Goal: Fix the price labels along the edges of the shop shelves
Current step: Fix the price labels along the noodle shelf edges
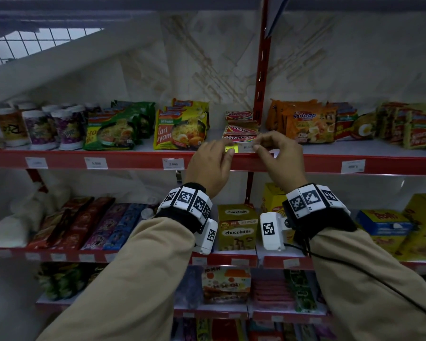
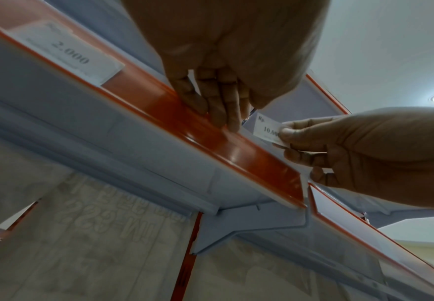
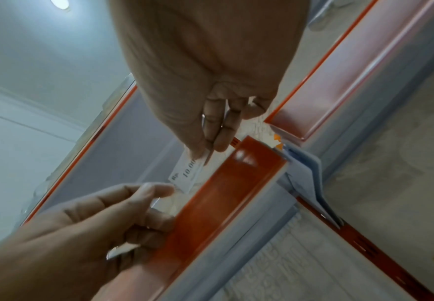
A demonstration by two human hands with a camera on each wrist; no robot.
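The red price rail (image 1: 133,159) runs along the front edge of the noodle shelf. My right hand (image 1: 261,146) pinches a white price label (image 1: 247,147) printed 10.000 between thumb and fingers, just above the rail near the red upright. In the left wrist view the label (image 2: 264,126) hangs free of the rail (image 2: 249,154). My left hand (image 1: 221,153) rests its fingertips (image 2: 218,110) on the rail's face beside the label. The right wrist view shows a small white slip (image 3: 120,250) tucked under the left hand (image 3: 144,203). A yellow tag (image 1: 233,149) sits by its fingertips.
Other white labels (image 1: 173,164) sit in the rail to the left and right. Noodle packs (image 1: 180,129), cups (image 1: 40,129) and small red packets (image 1: 240,130) stand right behind the hands. The red upright (image 1: 261,70) rises just right of them. Lower shelves hold boxes (image 1: 237,227) and snacks.
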